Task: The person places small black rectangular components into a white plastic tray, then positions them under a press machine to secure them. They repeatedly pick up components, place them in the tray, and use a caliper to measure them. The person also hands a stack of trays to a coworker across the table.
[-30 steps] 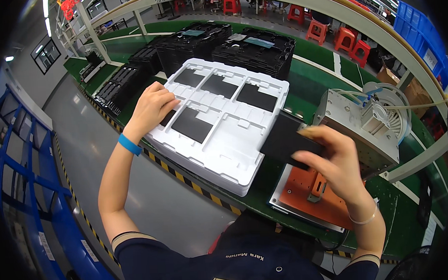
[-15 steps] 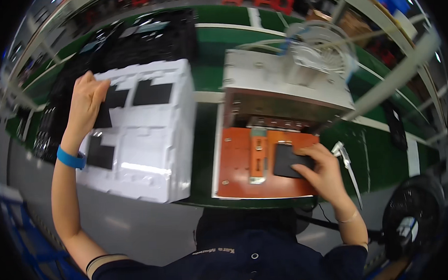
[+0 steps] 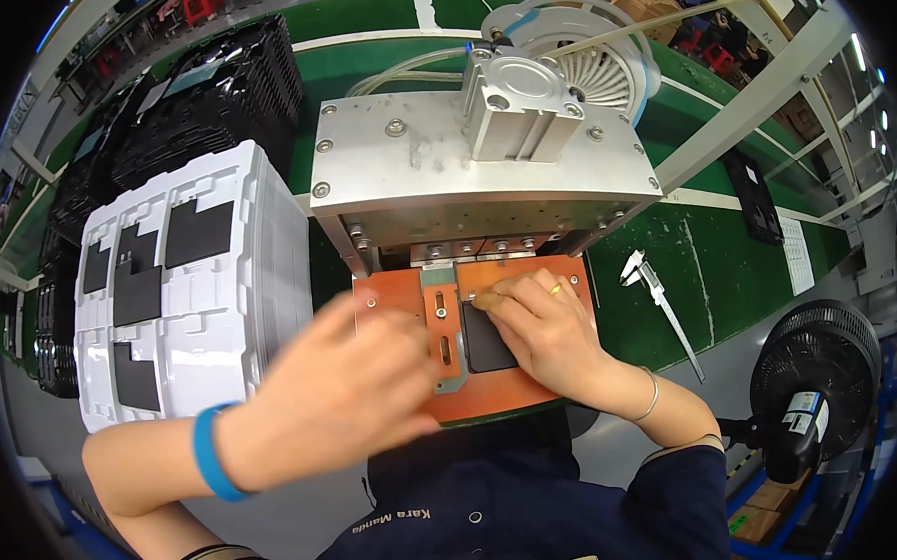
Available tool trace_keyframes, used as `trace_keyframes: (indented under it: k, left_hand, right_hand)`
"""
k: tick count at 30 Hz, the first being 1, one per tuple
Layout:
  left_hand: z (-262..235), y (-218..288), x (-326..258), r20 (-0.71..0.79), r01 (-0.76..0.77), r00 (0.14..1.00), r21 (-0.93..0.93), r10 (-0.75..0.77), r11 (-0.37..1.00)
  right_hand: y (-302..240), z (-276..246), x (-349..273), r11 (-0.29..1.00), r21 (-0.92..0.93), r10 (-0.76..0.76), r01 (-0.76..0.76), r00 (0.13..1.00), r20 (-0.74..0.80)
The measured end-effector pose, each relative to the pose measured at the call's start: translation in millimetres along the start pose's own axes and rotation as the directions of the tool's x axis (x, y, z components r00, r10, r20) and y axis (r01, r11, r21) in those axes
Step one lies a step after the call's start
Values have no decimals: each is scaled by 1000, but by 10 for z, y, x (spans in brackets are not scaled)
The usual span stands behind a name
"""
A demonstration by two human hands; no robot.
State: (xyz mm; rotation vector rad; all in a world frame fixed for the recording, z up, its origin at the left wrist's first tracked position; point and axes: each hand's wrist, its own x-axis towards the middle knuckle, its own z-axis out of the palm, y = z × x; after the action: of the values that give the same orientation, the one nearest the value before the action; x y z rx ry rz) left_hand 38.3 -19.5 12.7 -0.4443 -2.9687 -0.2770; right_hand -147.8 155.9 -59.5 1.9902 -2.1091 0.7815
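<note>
With the right hand (image 3: 546, 326) lying flat on the black panel (image 3: 486, 343), seat it square on the orange fixture plate (image 3: 493, 393) — the left hand (image 3: 348, 389), blurred, half-curled and seemingly empty, should stay clear of the press head (image 3: 464, 169).

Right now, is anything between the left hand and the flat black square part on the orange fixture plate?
Only the grey metal slotted bracket stands between them. The blurred left hand hovers over the orange fixture plate; the right hand already presses the flat black square part.

Bright, even overhead light with soft shadows; the metal press (image 3: 479, 169) shows mild glare. The left hand (image 3: 348, 389) is smeared by motion blur. Fisheye bending curves straight edges, and the corners fall to black
</note>
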Motion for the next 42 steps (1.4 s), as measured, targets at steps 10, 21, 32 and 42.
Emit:
trace_keyframes:
  k: [10, 21, 32, 42]
  left_hand:
    - [269, 28, 177, 256, -62, 964, -70, 78, 996]
    - [238, 10, 180, 260, -65, 962, -76, 82, 995]
    - [243, -62, 193, 238, -16, 969, -188, 61, 982]
    - [291, -208, 287, 223, 39, 975, -191, 5, 981]
  right_hand:
    - [-20, 27, 11, 995, -62, 77, -79, 997, -28]
    - [-22, 4, 18, 990, 15, 141, -141, 990, -6]
    - [48, -249, -267, 967, 189, 156, -171, 984, 91]
    - [252, -187, -45, 960, 248, 117, -129, 991, 61]
